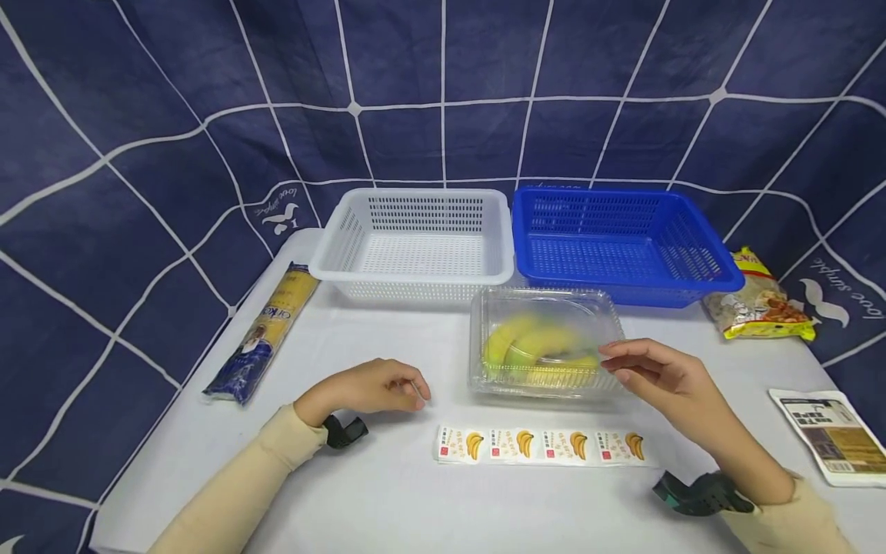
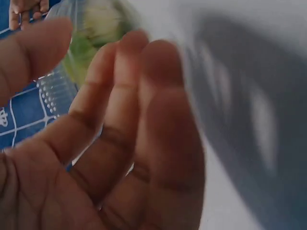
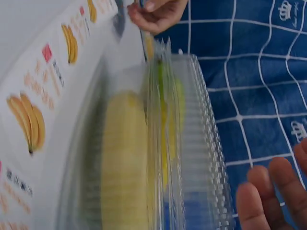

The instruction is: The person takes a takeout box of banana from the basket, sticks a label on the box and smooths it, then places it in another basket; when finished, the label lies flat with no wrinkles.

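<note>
Clear ridged plastic box [image 1: 540, 391] holds yellow bananas [image 1: 540, 341].

Head view: pouch [image 1: 834, 437] at 4 o'clock, cut by the edge. Snack bag [image 1: 764, 308], 3 o'clock, part hidden behind blue basket [image 1: 657, 296]. Labels [image 1: 524, 444], smallest print too tiny for me. Left wrist: bananas [image 2: 82, 56] blurred, 11 o'clock. Right wrist: my right hand [image 3: 289, 189] cropped, 4 o'clock.
</note>
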